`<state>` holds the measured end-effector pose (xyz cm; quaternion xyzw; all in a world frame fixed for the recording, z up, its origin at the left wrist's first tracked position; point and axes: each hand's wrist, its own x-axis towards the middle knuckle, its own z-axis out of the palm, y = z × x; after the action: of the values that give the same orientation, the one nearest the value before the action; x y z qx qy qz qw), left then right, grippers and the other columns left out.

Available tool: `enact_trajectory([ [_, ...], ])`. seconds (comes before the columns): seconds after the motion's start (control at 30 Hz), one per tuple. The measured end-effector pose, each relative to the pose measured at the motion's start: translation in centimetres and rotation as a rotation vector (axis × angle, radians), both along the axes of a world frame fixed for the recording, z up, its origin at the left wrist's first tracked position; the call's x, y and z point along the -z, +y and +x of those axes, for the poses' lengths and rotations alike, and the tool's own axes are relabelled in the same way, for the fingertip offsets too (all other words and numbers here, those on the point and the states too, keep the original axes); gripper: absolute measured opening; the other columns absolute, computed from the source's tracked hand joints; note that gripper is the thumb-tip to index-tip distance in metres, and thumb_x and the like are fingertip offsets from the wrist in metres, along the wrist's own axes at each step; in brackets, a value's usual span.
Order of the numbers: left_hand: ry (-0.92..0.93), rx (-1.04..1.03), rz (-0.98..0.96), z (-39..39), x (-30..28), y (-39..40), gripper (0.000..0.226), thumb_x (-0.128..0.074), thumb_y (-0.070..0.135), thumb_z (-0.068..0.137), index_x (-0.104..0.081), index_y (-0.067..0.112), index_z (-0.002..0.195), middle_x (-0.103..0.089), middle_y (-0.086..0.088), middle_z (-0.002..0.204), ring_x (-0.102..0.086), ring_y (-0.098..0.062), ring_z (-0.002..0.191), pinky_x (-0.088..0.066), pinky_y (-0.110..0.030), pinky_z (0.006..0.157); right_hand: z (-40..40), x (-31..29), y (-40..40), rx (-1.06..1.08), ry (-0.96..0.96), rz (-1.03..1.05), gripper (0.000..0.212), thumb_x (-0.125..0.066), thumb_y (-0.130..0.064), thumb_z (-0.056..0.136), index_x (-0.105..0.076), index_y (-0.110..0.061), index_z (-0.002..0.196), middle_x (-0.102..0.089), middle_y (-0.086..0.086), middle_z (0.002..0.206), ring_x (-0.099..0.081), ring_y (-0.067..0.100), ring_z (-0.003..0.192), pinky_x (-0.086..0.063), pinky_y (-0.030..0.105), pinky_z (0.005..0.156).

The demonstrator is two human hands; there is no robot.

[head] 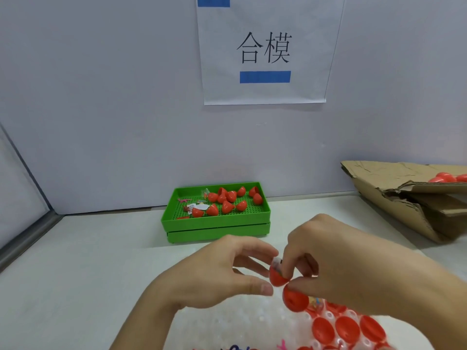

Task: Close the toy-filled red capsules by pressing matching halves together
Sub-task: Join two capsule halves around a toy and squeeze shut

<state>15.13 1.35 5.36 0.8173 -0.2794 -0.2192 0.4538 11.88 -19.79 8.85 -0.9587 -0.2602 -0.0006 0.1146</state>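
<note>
Capsule half [278, 277], lower centre-right of frame, is pinched by the left hand [222, 271]; the right hand [336, 263] grips its mate [295, 299]. Tuck the toy in (it protrudes), align rims, then press squarely.

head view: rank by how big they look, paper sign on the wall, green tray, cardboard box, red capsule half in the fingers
1. Paper sign
2. Cardboard box, cut off by the frame, so unsure against the sign
3. Green tray
4. Red capsule half, smallest despite being nearest
</note>
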Motion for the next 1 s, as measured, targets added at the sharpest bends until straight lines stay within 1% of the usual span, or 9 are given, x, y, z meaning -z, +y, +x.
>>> enact_trajectory([
  [0.17, 0.088, 0.012, -0.194, -0.3, -0.3, 0.1, 0.030, -0.070, -0.002, 0.087, -0.069, 0.004, 0.117, -0.073, -0.012, 0.111, -0.069, -0.024, 0.104, -0.053, -0.028, 0.089, -0.9, -0.9, 0.6, -0.024, -0.068, 0.019, 0.012, -0.070, -0.043, 0.082, -0.070, -0.044, 0.094, -0.057, -0.015, 0.068, -0.054, 0.001, 0.074, -0.052, 0.029, 0.068],
  [0.3, 0.069, -0.060, -0.296, -0.2, -0.5, 0.1, 0.028, -0.077, 0.003, 0.081, -0.070, 0.010, 0.107, -0.076, -0.009, 0.101, -0.072, -0.026, 0.098, -0.055, -0.031, 0.087, -1.2, -1.9, 0.5, -0.010, -0.095, 0.082, 0.013, -0.068, -0.042, 0.089, -0.072, -0.046, 0.101, -0.059, -0.017, 0.076, -0.053, -0.001, 0.080, -0.048, 0.022, 0.073],
  [0.4, 0.021, -0.162, -0.364, -0.1, -0.8, -0.2, 0.028, -0.082, 0.004, 0.075, -0.070, 0.013, 0.099, -0.076, -0.008, 0.098, -0.073, -0.031, 0.095, -0.058, -0.039, 0.090, -1.2, -2.3, -0.2, 0.048, -0.140, 0.191, 0.009, -0.066, -0.043, 0.089, -0.074, -0.044, 0.094, -0.064, -0.022, 0.077, -0.054, -0.010, 0.088, -0.046, 0.013, 0.076],
  [0.47, -0.001, -0.215, -0.382, -0.1, -0.8, -0.6, 0.029, -0.083, 0.001, 0.074, -0.069, 0.011, 0.098, -0.076, -0.009, 0.097, -0.074, -0.031, 0.094, -0.058, -0.041, 0.091, -1.1, -2.3, -0.5, 0.099, -0.159, 0.238, 0.019, -0.060, -0.053, 0.085, -0.072, -0.043, 0.096, -0.065, -0.024, 0.076, -0.052, -0.017, 0.091, -0.044, 0.006, 0.076],
  [0.6, -0.050, -0.251, -0.389, -0.5, -0.9, -1.3, 0.031, -0.085, 0.002, 0.072, -0.068, 0.011, 0.097, -0.076, -0.006, 0.091, -0.075, -0.027, 0.087, -0.060, -0.038, 0.085, -0.7, -1.5, 0.0, 0.137, -0.187, 0.286, 0.052, -0.049, -0.075, 0.068, -0.066, -0.046, 0.108, -0.060, -0.028, 0.086, -0.051, -0.016, 0.094, -0.046, 0.010, 0.064],
  [0.7, -0.070, -0.268, -0.403, -0.7, -0.8, -1.9, 0.032, -0.086, 0.001, 0.071, -0.069, 0.010, 0.096, -0.075, -0.006, 0.087, -0.074, -0.027, 0.083, -0.061, -0.039, 0.082, -0.4, -1.0, 0.7, 0.127, -0.189, 0.349, 0.040, -0.061, -0.066, 0.071, -0.068, -0.044, 0.104, -0.060, -0.024, 0.086, -0.052, -0.014, 0.091, -0.046, 0.012, 0.063],
  [0.83, -0.084, -0.246, -0.390, -0.7, -0.8, -2.1, 0.033, -0.085, -0.002, 0.071, -0.070, 0.011, 0.097, -0.076, -0.006, 0.089, -0.075, -0.026, 0.084, -0.061, -0.039, 0.083, -0.1, -0.9, 1.1, 0.111, -0.198, 0.376, 0.008, -0.079, -0.036, 0.080, -0.077, -0.036, 0.087, -0.063, -0.018, 0.079, -0.058, -0.010, 0.078, -0.045, 0.014, 0.061],
  [0.93, -0.099, -0.244, -0.391, -0.7, -0.9, -2.0, 0.032, -0.086, 0.000, 0.071, -0.070, 0.011, 0.096, -0.077, -0.005, 0.090, -0.075, -0.026, 0.085, -0.060, -0.034, 0.083, 0.1, -1.0, 0.8, 0.126, -0.200, 0.426, 0.010, -0.081, -0.026, 0.081, -0.079, -0.035, 0.083, -0.066, -0.018, 0.077, -0.063, 0.003, 0.069, -0.050, 0.020, 0.069],
  [1.0, -0.094, -0.244, -0.402, -0.7, -0.9, -2.0, 0.031, -0.087, 0.002, 0.070, -0.071, 0.013, 0.094, -0.077, -0.005, 0.090, -0.075, -0.026, 0.085, -0.060, -0.031, 0.081, 0.2, -0.9, 0.7, 0.111, -0.197, 0.476, 0.015, -0.082, -0.019, 0.080, -0.079, -0.034, 0.080, -0.067, -0.018, 0.075, -0.065, 0.006, 0.063, -0.052, 0.023, 0.066],
])
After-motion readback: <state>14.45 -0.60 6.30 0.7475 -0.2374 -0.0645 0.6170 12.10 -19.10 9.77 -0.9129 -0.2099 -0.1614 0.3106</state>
